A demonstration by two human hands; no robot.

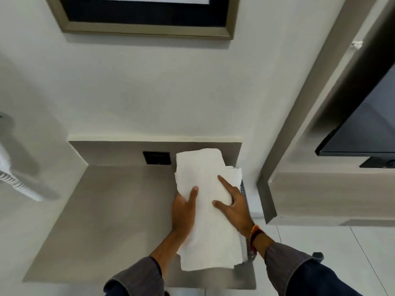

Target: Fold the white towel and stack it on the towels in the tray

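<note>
A folded white towel lies lengthwise on a stack of white towels at the right end of the grey desk. The tray shows only as a thin dark edge along the stack's right side. My left hand grips the towel's left edge, thumb on top and fingers hidden underneath. My right hand lies flat on the towel's right half with fingers spread. It presses down and holds nothing.
The grey desk spreads out to the left of the stack. A black socket plate sits in the back panel. A white hairdryer with coiled cord hangs at far left. A wall TV is on the right.
</note>
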